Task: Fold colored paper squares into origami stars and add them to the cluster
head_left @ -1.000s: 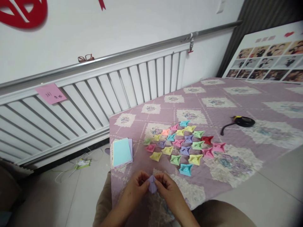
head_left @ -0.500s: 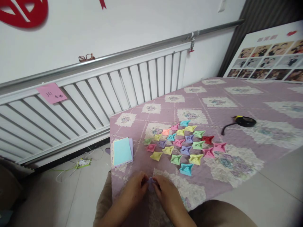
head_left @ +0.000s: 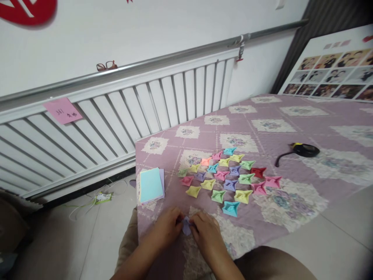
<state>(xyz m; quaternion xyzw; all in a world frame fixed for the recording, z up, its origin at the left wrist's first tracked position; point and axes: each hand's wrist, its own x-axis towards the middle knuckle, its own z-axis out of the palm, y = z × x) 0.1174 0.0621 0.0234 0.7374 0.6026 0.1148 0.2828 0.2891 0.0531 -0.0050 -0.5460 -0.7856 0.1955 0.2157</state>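
A small folded piece of purple paper is pinched between my two hands, just above the table's near edge. My left hand grips its left side, and my right hand grips its right side; the fingers partly cover it. Beyond my hands, several folded paper boats lie in rough rows, among them a blue paper boat, a yellow paper boat and a red paper boat. Left of them sits a stack of coloured paper sheets, light blue on top.
A purple patterned cloth covers the table. A black object with a yellow part and a strap lies on the right. Behind runs a white radiator, with glasses on the pipe above. A photo board stands at the far right.
More of the purple paper shows between my hands, and its lower part looks more spread. Both hands stay in nearly the same place. The camera view has shifted slightly.
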